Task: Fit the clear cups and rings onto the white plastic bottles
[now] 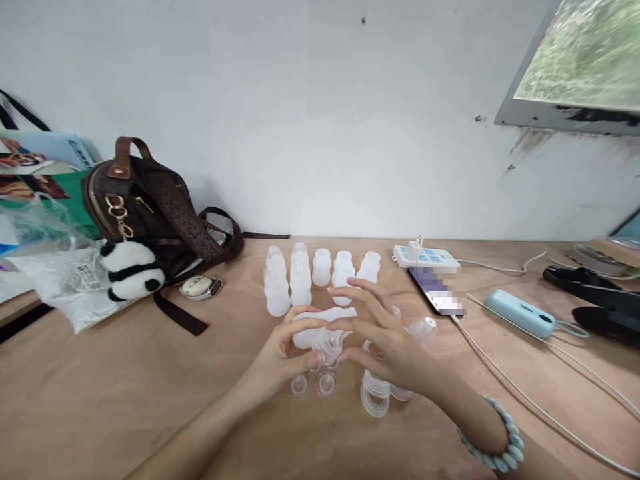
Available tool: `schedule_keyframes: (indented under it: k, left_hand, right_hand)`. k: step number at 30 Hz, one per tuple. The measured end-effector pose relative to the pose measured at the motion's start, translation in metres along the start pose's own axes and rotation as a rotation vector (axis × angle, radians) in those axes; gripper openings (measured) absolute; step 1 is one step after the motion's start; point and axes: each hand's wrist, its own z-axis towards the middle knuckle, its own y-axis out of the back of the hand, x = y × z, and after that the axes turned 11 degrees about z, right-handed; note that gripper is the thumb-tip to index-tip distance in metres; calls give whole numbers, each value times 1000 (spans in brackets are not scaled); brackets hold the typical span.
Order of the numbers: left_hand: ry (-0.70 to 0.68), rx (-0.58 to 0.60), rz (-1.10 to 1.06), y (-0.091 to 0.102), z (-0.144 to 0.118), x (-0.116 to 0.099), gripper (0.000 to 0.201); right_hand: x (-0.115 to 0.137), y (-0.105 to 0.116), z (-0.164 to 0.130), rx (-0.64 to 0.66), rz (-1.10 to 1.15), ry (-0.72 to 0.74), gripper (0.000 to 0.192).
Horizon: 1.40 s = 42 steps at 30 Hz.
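Wooden table [100,400]: your left hand [280,357] and right hand [385,343] together pinch one translucent bottle [323,320]; row of bottles [320,273] behind.

Both my hands on a milky bottle at mid-bench.
My left hand [285,350] and right hand [385,340] grip the lying bottle [320,327]; more bottles [320,273] line the bench [100,387] toward its far edge.

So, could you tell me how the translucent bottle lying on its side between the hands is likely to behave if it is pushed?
The bottle lies on its side and looks round, so it would probably roll on the wooden table. It looks thin, translucent and empty, so likely light. Both the left hand and right hand touch it only with their fingertips.
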Motion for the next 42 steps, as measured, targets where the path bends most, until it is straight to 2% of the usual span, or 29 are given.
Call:
schedule_keyframes:
  k: [4, 6, 8, 11, 13, 15, 19, 22, 28, 31, 34, 37, 42]
  left_hand:
    - [-15, 58, 10, 1, 2, -3, 47]
    - [-28, 49, 8, 1, 2, -7, 49]
    - [-17, 2, 18, 1, 2, -11, 45]
    - [75, -75, 9, 1, 1, -18, 35]
    - [138, -100, -45, 0, 0, -20, 35]
    - [179, -107, -117, -1, 0, -23, 38]
    - [232, -162, -239, -4, 3, -29, 42]
    - [276, -179, -243, -5, 4, -33, 43]
    - [346, -128, -207, -2, 3, -33, 42]
    - [310, -142, -177, -2, 3, -32, 42]
    - [209, -162, -107, -3, 3, -29, 41]
    - [139, -198, -13, -5, 0, -27, 37]
    - [134, -204, -24, -8, -2, -25, 39]
  right_hand:
    - [-4, 0, -4, -79, 92, 5, 8]
    - [-7, 2, -7, -146, 177, -41, 7]
    - [-12, 5, -10, -278, 278, -142, 7]
    - [-23, 9, -16, -506, 456, -323, 7]
    - [-29, 11, -18, -554, 561, -412, 7]
    - [-32, 11, -20, -529, 624, -446, 7]
    - [-28, 11, -20, -460, 644, -415, 6]
    - [-25, 10, -20, -404, 561, -375, 8]
    - [-21, 10, -21, -314, 450, -281, 12]
    - [-21, 9, -21, -322, 422, -301, 12]
    - [-22, 5, -21, -351, 424, -368, 18]
    - [-23, -1, -22, -374, 427, -453, 14]
    - [-22, -10, -22, -431, 533, -562, 15]
